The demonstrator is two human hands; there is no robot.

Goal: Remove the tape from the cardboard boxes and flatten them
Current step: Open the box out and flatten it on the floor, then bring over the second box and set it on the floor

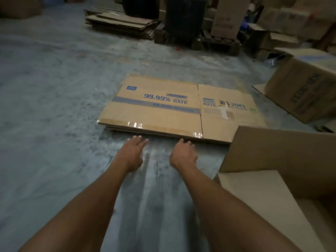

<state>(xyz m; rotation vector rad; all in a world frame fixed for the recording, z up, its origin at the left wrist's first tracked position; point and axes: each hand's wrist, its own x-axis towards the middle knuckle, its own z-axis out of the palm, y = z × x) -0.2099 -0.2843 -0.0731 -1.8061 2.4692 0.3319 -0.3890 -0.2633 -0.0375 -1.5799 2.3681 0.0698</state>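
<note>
A flattened cardboard box [160, 113] with blue print lies on the grey floor ahead of me, on top of other flat sheets. Clear tape [135, 125] shines along its near edge, and a torn strip of tape [224, 110] sticks to its right panel. My left hand [131, 153] hovers just short of that near edge with its fingers straight and holds nothing. My right hand [183, 153] is beside it, fingers slightly bent toward the edge, also empty. An open box [272, 151] stands at my right.
A standing printed box [307, 88] sits at the far right. A stack of flattened cardboard [123, 24] lies at the back, next to dark bins [183, 17] and more boxes [283, 19]. Bare concrete floor [51, 106] spreads to the left.
</note>
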